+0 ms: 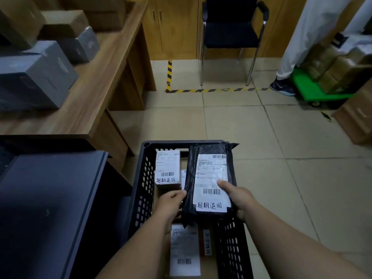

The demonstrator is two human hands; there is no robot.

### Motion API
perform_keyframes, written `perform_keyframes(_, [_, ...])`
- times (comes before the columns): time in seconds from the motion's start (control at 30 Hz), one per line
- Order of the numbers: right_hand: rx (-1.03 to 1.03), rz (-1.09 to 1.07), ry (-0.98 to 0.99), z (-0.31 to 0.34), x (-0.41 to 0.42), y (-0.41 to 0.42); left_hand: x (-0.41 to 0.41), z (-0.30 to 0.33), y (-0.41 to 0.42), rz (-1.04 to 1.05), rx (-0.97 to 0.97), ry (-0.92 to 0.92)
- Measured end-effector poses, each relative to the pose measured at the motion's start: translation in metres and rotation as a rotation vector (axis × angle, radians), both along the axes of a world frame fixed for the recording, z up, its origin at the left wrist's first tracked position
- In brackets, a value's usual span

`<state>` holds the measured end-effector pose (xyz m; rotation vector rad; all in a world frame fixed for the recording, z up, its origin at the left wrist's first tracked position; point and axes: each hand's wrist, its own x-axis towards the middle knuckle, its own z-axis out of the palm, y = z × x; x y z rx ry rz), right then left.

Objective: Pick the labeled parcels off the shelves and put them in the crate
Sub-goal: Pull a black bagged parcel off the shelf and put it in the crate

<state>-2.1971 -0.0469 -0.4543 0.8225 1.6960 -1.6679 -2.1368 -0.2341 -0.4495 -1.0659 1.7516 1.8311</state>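
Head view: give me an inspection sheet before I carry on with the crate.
Surface: tiled floor with striped tape.
Job's things: black-wrapped parcel, labeled, held over the dark crate; white-labeled box and a flat labeled carton already inside.
Clutter: grey and brown boxes on the wooden desk.
Grippers: left hand and right hand both grip the parcel.
Cables: nothing seen.
Surroundings: black chair, green trolley loaded with cartons, a person's leg beside it.
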Motion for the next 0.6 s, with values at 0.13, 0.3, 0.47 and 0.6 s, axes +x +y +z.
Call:
perform_keyframes(0.13, [0.024, 0.016, -0.013, -0.018, -0.011, -0.007, -0.006, -0.02, 0.0, 0.056, 0.063, -0.025])
perform_keyframes(0.3, [0.041, 0.051, -0.038, -0.039, -0.023, -0.018, -0.014, -0.043, -0.004, 0.118, 0.056, -0.036])
perform_keyframes(0.47, [0.078, 0.092, -0.045, -0.058, -0.035, -0.027, -0.02, -0.063, -0.006, 0.165, 0.068, -0.011])
perform_keyframes(0.6, [0.103, 0.133, -0.073, -0.07, -0.041, -0.029, -0.024, -0.077, -0.003, 0.211, 0.095, -0.004])
